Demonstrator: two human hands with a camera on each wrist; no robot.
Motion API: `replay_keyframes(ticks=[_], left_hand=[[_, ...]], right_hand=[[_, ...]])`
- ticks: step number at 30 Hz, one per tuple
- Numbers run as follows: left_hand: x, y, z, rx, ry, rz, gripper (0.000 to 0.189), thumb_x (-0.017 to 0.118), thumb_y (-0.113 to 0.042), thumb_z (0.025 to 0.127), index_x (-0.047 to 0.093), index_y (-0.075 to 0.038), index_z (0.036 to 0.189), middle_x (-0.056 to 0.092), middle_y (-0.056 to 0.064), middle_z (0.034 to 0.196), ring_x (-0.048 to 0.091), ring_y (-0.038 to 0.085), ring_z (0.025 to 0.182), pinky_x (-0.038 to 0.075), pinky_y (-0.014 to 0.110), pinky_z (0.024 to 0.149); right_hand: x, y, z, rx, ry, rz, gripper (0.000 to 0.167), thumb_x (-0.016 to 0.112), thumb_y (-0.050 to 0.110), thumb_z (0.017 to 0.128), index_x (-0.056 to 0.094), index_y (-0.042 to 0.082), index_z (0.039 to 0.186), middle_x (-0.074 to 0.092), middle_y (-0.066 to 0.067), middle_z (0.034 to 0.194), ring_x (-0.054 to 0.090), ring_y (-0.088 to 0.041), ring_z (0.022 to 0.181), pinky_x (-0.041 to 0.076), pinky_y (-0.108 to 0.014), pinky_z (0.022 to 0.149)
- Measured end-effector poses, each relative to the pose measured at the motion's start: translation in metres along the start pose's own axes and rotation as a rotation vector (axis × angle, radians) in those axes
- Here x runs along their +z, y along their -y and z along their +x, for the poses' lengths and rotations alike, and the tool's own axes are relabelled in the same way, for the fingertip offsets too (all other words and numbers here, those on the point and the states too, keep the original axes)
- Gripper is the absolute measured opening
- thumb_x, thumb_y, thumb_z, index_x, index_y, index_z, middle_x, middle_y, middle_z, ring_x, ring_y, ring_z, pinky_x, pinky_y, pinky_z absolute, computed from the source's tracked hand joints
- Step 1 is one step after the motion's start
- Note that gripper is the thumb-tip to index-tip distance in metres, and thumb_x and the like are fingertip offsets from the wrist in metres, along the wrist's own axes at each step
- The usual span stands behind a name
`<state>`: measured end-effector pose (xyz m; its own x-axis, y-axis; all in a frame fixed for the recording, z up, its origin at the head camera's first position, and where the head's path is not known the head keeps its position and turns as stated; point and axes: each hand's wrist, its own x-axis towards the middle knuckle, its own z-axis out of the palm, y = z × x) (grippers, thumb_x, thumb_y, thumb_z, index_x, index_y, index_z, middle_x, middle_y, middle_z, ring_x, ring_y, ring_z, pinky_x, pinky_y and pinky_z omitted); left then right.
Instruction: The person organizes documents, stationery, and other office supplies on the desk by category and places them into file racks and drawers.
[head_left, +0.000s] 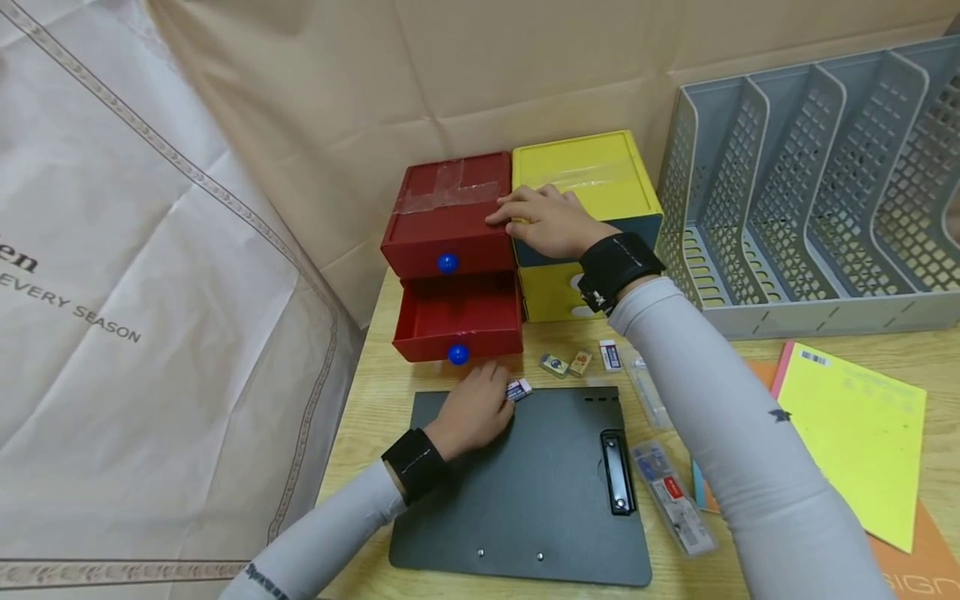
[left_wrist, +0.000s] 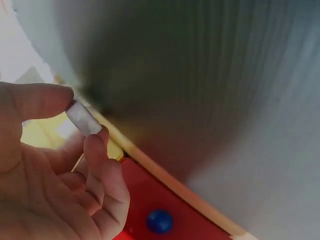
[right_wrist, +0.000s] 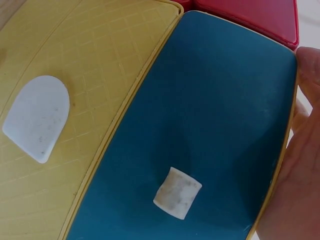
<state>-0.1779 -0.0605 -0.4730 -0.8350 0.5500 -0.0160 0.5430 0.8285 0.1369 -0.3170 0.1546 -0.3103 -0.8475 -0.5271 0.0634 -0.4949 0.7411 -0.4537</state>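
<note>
My left hand pinches a small white eraser with a dark sleeve over the far edge of the clipboard. In the left wrist view the eraser sits between thumb and fingertips. Just beyond that hand, the lower drawer of the red drawer box is pulled out, its blue knob facing me. My right hand rests with loosely extended fingers on top of the yellow drawer box, fingertips reaching the red box. Its dark teal upper front fills much of the right wrist view.
Several erasers lie in front of the yellow box. A plastic case of leads lies right of the clipboard. Yellow and orange notebooks are farther right, below a grey file rack. Fabric hangs at left.
</note>
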Motion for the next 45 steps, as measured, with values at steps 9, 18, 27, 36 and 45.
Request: replay_keyframes(ticks=[9,18,27,36,45], left_hand=[[-0.031,0.006,-0.018,0.004,0.006,-0.253,0.032,0.069,-0.035,0.094,0.063,-0.021,0.122,0.059,-0.007,0.105,0.056,0.010,0.079,0.049,0.021,0.064],[-0.090,0.020,-0.023,0.059,-0.240,-0.385,0.027,0.074,-0.031,0.088,0.068,-0.021,0.113,0.064,-0.006,0.100,0.059,0.017,0.077,0.051,0.026,0.063],[-0.105,0.064,0.001,-0.090,-0.370,-0.310,0.031,0.070,-0.034,0.094,0.072,-0.018,0.120,0.064,0.000,0.100,0.054,0.018,0.079,0.046,0.032,0.064],[-0.099,0.079,0.023,-0.227,-0.207,-0.272,0.032,0.072,-0.038,0.091,0.076,-0.014,0.113,0.070,0.003,0.101,0.058,0.020,0.076,0.047,0.032,0.057],[-0.098,0.085,0.039,-0.231,-0.144,-0.247,0.025,0.077,-0.034,0.089,0.076,-0.019,0.109,0.072,0.001,0.098,0.062,0.020,0.080,0.050,0.034,0.066]], right_hand=[[-0.001,-0.001,-0.001,0.001,0.006,0.009,0.041,0.044,0.028,0.109,0.054,0.025,0.148,0.036,-0.004,0.161,0.031,-0.035,0.139,0.022,-0.055,0.110],[-0.003,0.001,-0.001,0.009,0.004,0.001,0.041,0.043,0.028,0.109,0.054,0.025,0.148,0.036,-0.005,0.161,0.032,-0.035,0.138,0.023,-0.054,0.109],[0.000,0.000,-0.001,0.020,0.006,-0.005,0.040,0.044,0.028,0.109,0.055,0.028,0.147,0.035,-0.003,0.162,0.030,-0.036,0.140,0.021,-0.057,0.112],[0.002,0.003,0.002,0.010,0.007,0.000,0.040,0.044,0.029,0.109,0.055,0.029,0.147,0.035,-0.002,0.162,0.031,-0.035,0.139,0.021,-0.057,0.113],[0.001,0.002,0.000,0.019,0.004,-0.005,0.040,0.043,0.029,0.109,0.055,0.029,0.147,0.035,-0.002,0.162,0.031,-0.035,0.140,0.021,-0.057,0.114]])
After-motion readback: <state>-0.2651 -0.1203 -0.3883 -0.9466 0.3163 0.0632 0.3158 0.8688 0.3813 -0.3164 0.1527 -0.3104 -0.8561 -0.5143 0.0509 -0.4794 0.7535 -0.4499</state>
